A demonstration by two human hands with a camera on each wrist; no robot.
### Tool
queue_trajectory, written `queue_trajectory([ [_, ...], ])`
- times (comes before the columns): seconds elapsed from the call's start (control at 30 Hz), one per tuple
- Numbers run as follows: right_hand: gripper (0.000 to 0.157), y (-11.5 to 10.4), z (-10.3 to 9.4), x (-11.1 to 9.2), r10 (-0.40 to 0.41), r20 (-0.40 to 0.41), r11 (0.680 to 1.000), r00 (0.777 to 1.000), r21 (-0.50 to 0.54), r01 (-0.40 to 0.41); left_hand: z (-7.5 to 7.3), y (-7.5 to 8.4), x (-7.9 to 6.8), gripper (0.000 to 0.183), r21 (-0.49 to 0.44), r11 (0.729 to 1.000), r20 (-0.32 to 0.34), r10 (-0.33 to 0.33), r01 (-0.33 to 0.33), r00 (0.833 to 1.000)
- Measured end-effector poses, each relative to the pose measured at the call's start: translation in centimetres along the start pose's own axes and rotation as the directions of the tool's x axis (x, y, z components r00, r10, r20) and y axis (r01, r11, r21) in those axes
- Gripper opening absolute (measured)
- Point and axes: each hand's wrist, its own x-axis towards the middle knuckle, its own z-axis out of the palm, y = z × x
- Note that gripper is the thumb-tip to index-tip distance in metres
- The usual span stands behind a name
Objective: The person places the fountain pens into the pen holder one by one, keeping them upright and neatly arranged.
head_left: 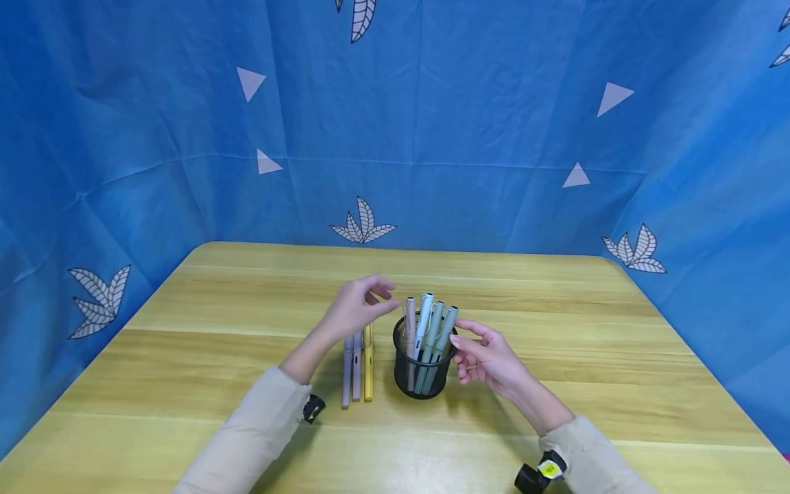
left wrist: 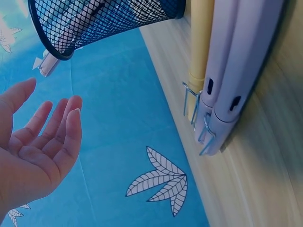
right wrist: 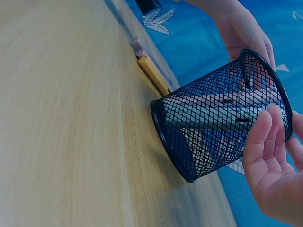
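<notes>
A black mesh pen holder [head_left: 422, 370] stands upright on the table, with a pink-lilac pen [head_left: 410, 329], a light blue pen [head_left: 424, 319] and two grey-green pens [head_left: 446, 333] in it. At its right side, my right hand [head_left: 494, 360] holds the rim between thumb and index finger; the lower fingers [right wrist: 265, 137] overlap the mesh in the right wrist view. Just left of the pink-lilac pen's top is my left hand [head_left: 358, 309], fingers loosely bent and nothing in them. Beneath the left hand lie a yellow pen [head_left: 368, 370] and two lilac pens [head_left: 352, 374], side by side.
The light wood table [head_left: 617, 370] reaches back to a blue cloth backdrop [head_left: 469, 116] with white leaf and triangle prints. Dark wrist devices are strapped over the left sleeve [head_left: 259, 412] and the right sleeve [head_left: 592, 453].
</notes>
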Motion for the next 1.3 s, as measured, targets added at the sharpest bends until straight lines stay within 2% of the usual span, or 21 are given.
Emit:
queue_trajectory([
  [0.3,0.06,-0.1,0.0,0.0,0.001,0.005,1.0,1.0,-0.009,-0.001,-0.6,-1.1,-0.2,0.027,0.006,1.0,-0.002,0.005,-0.005,1.0],
  [0.53,0.06,0.0,0.0,-0.1,0.001,0.006,1.0,1.0,-0.008,-0.001,-1.0,-1.8,-0.6,0.028,0.03,0.999,-0.005,-0.024,0.024,1.0],
  [1.1,0.059,-0.2,0.1,-0.1,0.003,-0.002,1.0,1.0,-0.015,-0.003,-2.0,-3.1,-1.0,0.028,0.046,0.998,-0.004,-0.038,0.038,0.999],
  [1.3,0.059,-0.1,0.0,0.0,0.003,0.005,1.0,1.0,-0.011,-0.003,-2.2,-3.9,-1.1,0.031,0.092,0.991,0.013,-0.096,0.094,0.995],
])
